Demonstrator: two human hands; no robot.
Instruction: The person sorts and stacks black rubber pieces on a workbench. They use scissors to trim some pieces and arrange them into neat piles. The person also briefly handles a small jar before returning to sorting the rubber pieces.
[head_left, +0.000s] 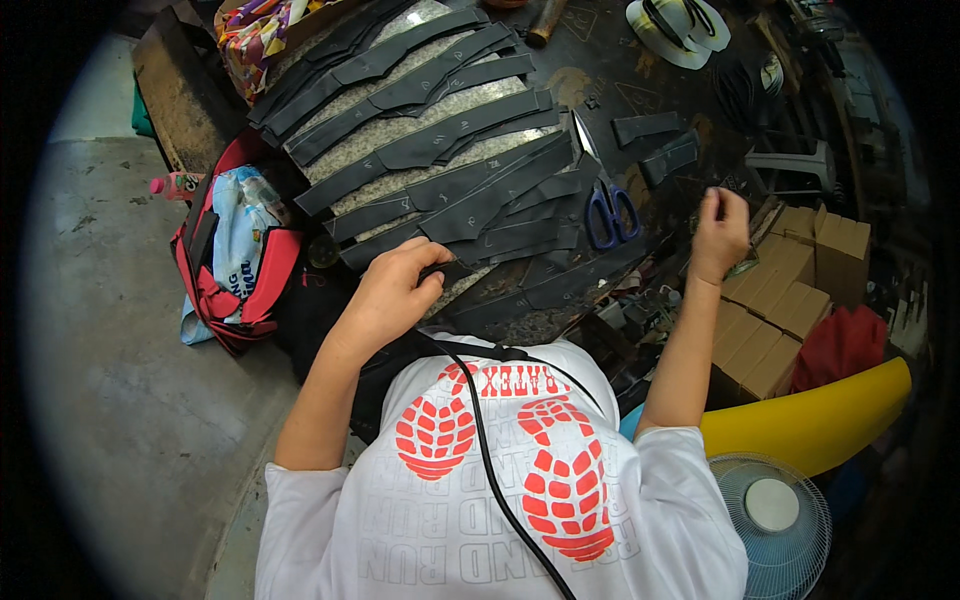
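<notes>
Head view: dark counter (620, 75) across twelve o'clock, bearing black strips (430, 140) spread from ten to one o'clock. They look light, bendy and smooth, likely hard to break but apt to slide on one another; a pinch at a narrow end, lifting one layer, should suit. Scissors (604, 215) lie at two o'clock. Left hand (395, 290), at nine, is narrow beside the strips' near edge; right hand (722, 240), toward three, curls narrow. I cannot tell whether either grips anything.
</notes>
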